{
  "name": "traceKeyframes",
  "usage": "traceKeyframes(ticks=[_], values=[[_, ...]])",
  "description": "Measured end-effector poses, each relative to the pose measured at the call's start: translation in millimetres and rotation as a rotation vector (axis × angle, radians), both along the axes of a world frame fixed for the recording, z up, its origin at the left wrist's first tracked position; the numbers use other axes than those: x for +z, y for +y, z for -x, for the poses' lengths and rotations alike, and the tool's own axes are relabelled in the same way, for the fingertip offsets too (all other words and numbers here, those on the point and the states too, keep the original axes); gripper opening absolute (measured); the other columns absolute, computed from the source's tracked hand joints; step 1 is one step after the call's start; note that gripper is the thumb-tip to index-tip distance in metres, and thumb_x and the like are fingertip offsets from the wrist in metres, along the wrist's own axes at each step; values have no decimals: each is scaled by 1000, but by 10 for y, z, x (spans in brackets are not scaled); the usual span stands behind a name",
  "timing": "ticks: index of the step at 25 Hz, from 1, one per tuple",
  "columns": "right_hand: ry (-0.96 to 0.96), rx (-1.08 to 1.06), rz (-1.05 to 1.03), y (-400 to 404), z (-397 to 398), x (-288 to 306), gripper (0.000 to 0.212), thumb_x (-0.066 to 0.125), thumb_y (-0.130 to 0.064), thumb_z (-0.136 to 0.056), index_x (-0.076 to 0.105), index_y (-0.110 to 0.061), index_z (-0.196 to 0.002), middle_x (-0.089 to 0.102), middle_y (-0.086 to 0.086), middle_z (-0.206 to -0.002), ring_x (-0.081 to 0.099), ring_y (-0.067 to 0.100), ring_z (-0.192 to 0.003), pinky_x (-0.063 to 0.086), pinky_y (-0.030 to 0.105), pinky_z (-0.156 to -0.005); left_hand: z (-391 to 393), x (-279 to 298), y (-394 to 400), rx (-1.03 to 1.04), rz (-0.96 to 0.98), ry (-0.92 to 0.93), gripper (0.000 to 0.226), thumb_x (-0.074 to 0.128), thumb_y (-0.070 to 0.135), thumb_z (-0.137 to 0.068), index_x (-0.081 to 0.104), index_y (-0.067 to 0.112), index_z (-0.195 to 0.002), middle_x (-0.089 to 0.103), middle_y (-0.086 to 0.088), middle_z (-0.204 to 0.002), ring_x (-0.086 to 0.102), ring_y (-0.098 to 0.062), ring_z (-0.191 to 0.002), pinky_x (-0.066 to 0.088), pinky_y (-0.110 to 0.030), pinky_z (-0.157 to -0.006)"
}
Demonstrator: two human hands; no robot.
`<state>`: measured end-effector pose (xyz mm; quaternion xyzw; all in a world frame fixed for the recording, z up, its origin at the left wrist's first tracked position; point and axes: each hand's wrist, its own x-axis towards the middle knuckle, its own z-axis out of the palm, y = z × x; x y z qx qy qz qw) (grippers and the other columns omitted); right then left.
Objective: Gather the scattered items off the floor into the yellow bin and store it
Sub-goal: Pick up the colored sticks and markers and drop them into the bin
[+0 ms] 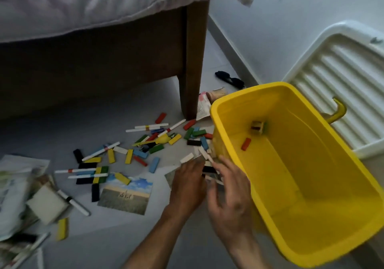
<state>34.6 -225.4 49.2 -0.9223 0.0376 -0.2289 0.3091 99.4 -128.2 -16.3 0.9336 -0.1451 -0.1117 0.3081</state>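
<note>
Mid-gathering: left hand [188,182] and right hand [229,187], fingers curled, scooping blocks [204,160] between the grips. Next, probably: lift rightward into yellow bin [216,106].

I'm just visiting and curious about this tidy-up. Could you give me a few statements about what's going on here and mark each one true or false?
1. The yellow bin already holds a red block. True.
2. The bin is nearly full. False: only the red block and one small blurred item lie in it; most coloured blocks are on the floor.
3. Both hands are at a pile of blocks beside the bin: left hand, right hand. True.
4. The white lid is closed on the bin. False: it lies behind the open bin.
5. A landscape photo lies on the floor. True.
6. The black sunglasses are in the bin. False: they lie on the floor near the wall.
</note>
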Motion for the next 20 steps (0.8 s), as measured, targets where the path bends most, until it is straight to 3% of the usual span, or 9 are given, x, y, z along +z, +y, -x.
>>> traceKeyframes(ticks=[2,4,6,8,9,13,16,19,20], values=[[67,87,78,153,-120,-319,46,65,2,-78,64,-10,-122,59,8,-136,51,23,-129,41,43,-109,-39,-179,38,-73,12,152,37,47,29,-99,49,20,-135,52,-6,-140,46,-23,-130,36,-40,-108],[177,126,88,184,-269,-592,53,63,6,-77,61,-7,-128,55,12,-140,49,26,-132,38,39,-112,-95,-342,75,-75,-21,217,43,47,28,-99,44,17,-141,47,-8,-145,42,-27,-133,34,-43,-109],[435,30,134,122,-396,-844,66,63,-2,-83,42,-10,-145,36,15,-155,34,30,-143,26,40,-118,-68,-444,126,-147,-213,173,40,49,31,-96,50,21,-136,49,-6,-141,43,-29,-129,37,-40,-103],[732,-43,220,65,-418,-1095,82,62,-16,-89,14,-14,-155,12,15,-163,15,33,-149,15,44,-121,21,-513,215,-214,-386,130,32,46,36,-96,59,21,-121,54,-6,-126,47,-28,-118,36,-35,-86],[798,-42,267,60,-389,-1212,83,61,-19,-91,10,-15,-156,11,15,-163,15,33,-148,15,44,-120,65,-538,264,-198,-407,136,31,44,38,-96,61,20,-115,55,-6,-121,48,-27,-114,35,-34,-82],[787,3,284,45,-354,-1496,59,49,-20,-98,25,-18,-152,41,8,-150,43,24,-133,34,33,-108,152,-614,415,-101,-373,206,32,44,40,-96,57,17,-114,61,-7,-117,56,-25,-107,43,-34,-87],[759,-23,180,56,-352,-1495,49,56,-16,-94,42,-18,-141,57,7,-130,57,23,-114,47,32,-93,154,-576,498,-31,-306,306,35,46,29,-93,50,15,-125,62,-11,-118,60,-29,-106,48,-35,-87],[612,-47,141,62,-341,-1393,45,70,-6,-81,53,-17,-121,60,8,-109,61,23,-90,45,27,-66,140,-492,523,209,-169,363,19,38,25,-96,51,15,-107,65,-14,-109,61,-33,-100,46,-35,-79],[576,-47,176,47,-377,-1370,51,74,-4,-76,54,-17,-122,60,8,-110,61,22,-88,43,25,-64,126,-463,526,296,-126,374,15,37,25,-98,49,16,-99,65,-14,-106,60,-33,-99,44,-36,-78]])
